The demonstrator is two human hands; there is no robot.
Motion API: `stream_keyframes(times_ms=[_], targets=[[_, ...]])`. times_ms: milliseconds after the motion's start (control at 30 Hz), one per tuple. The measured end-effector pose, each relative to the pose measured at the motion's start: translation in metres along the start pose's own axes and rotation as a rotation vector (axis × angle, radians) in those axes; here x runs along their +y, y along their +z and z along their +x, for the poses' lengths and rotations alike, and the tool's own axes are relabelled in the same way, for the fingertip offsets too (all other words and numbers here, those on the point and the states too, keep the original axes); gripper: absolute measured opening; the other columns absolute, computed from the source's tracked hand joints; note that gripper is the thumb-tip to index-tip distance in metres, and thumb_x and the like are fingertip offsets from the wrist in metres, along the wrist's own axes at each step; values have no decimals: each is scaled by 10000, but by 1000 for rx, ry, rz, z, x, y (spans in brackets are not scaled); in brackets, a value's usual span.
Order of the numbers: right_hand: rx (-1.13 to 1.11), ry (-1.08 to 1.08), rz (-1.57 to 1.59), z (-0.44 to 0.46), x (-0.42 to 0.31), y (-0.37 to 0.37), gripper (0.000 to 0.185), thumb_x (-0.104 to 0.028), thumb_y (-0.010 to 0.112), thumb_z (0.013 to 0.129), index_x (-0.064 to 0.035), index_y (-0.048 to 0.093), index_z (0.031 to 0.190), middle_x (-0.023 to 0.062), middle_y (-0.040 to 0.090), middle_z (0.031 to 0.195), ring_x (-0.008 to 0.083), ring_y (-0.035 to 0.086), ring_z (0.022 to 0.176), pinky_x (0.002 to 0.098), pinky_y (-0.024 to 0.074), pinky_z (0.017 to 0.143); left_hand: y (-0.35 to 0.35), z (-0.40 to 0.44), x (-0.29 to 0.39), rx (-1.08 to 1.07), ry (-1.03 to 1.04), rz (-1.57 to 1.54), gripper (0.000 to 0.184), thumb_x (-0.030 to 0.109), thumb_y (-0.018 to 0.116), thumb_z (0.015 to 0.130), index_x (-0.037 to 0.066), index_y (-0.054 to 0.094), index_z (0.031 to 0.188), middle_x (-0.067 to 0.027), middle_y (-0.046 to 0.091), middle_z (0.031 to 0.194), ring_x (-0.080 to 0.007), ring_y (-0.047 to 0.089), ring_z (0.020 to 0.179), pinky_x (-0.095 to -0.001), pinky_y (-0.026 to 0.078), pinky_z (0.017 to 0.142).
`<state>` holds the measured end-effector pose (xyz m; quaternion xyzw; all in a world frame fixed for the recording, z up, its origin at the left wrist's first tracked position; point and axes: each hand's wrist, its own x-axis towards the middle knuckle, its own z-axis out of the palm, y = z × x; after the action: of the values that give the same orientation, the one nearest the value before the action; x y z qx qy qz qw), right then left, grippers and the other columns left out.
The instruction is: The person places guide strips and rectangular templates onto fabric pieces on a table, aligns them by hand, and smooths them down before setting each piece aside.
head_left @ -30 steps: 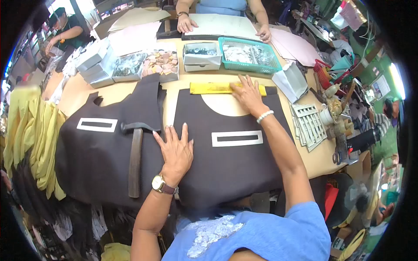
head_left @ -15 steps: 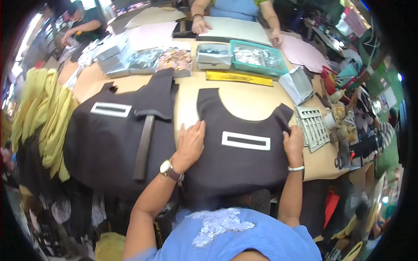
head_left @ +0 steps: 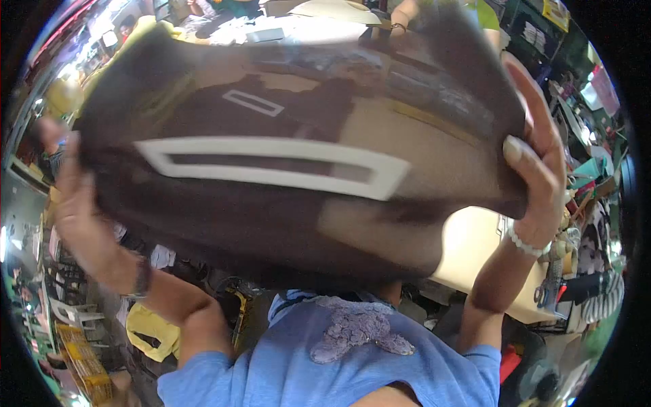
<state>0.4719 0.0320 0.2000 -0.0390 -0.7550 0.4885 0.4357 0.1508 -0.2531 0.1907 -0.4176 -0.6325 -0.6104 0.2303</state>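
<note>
A dark, sheer fabric panel (head_left: 217,217) with a curved cut-out is held up close to the camera, spread between my hands. On it is a white rectangular frame-shaped patch (head_left: 271,146). My left hand (head_left: 85,217), smeared by motion, is closed on the panel's left edge. At the right edge, my right hand (head_left: 542,159) grips the cloth with the thumb in front. Seen through the cloth is a smaller white rectangular patch (head_left: 254,103) on the other dark panel lying on the table. The hammer from before is hidden or too faint to make out.
Part of the pale table top (head_left: 475,251) shows below the cut-out. Scissors (head_left: 540,296) lie at its right edge. Yellow cloth (head_left: 152,332) hangs low on the left. Across the table, another person's wrist with a bracelet (head_left: 399,27) is partly visible.
Both hands have raised the dark panel off the table toward the camera and moved farther apart. The panel now covers most of the table.
</note>
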Motion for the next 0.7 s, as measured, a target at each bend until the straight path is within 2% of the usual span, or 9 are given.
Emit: stream_keyframes(times_ms=[33, 133, 233, 333, 400, 500, 567, 633, 700], targets=[[-32, -11, 95, 11, -10, 16, 573, -49, 639, 768, 6, 439, 1301, 140, 559, 1205, 191, 568, 1042, 291, 432, 906, -20, 18, 12, 14, 127, 88, 460, 24, 479, 840, -24, 469, 1297, -120, 527, 1292, -218, 474, 1210, -336, 329, 1046], [-92, -52, 295, 40, -38, 62, 502, -62, 616, 804, 29, 454, 1269, 151, 578, 1145, 183, 595, 973, 274, 476, 831, -69, 72, 21, 189, 210, 392, 407, 83, 427, 890, 22, 491, 1287, -150, 532, 1279, -247, 519, 1170, -355, 394, 996], [-128, -89, 445, 66, -52, 97, 446, -67, 590, 844, 58, 451, 1249, 179, 596, 1079, 173, 624, 898, 255, 522, 754, -86, 139, -13, 167, 361, 615, 395, 91, 417, 897, 29, 498, 1279, -165, 539, 1260, -261, 530, 1152, -361, 407, 980], [-512, -139, 763, 107, -4, 83, 463, -60, 618, 822, 67, 458, 1237, 192, 618, 1021, 177, 646, 830, 255, 551, 683, -78, 205, -79, 85, 476, 797, 385, 98, 407, 903, 37, 505, 1270, -180, 546, 1240, -275, 540, 1135, -368, 419, 964], [-291, 46, 748, 116, 4, 100, 475, -43, 657, 778, 66, 487, 1207, 193, 637, 947, 176, 652, 740, 251, 558, 600, -58, 240, -140, -11, 551, 848, 378, 104, 401, 907, 42, 509, 1264, -191, 550, 1227, -284, 547, 1123, -372, 428, 953], [-35, -109, 29, 105, 85, 111, 418, -34, 639, 753, 22, 506, 1146, 138, 595, 1063, 217, 582, 966, 320, 472, 836, -25, 252, -233, -144, 632, 845, 369, 111, 391, 914, 49, 516, 1255, -206, 557, 1207, -298, 557, 1106, -378, 441, 937], [97, 86, 195, 88, 102, 129, 435, 20, 618, 755, 41, 464, 1161, 173, 588, 1085, 224, 577, 993, 317, 471, 853, 11, 191, -201, -375, 376, 931, 372, 76, 382, 897, 48, 511, 1245, -236, 564, 1138, -360, 557, 1038, -414, 449, 898], [112, 142, 256, 81, 151, 135, 472, 33, 611, 768, 62, 419, 1199, 182, 585, 1099, 217, 573, 1007, 307, 470, 865, 35, 165, -243, -324, 384, 859, 398, 98, 425, 875, 70, 507, 1264, -233, 563, 1154, -373, 569, 1029, -400, 471, 837], [177, 190, 214, 74, 178, 145, 507, 40, 601, 795, 76, 377, 1248, 155, 600, 1061, 172, 587, 936, 276, 473, 827, 62, 135, -231, -454, 138, 1001, 499, -3, 418, 805, 84, 480, 1293, -197, 543, 1210, -365, 568, 1040, -428, 469, 852]])
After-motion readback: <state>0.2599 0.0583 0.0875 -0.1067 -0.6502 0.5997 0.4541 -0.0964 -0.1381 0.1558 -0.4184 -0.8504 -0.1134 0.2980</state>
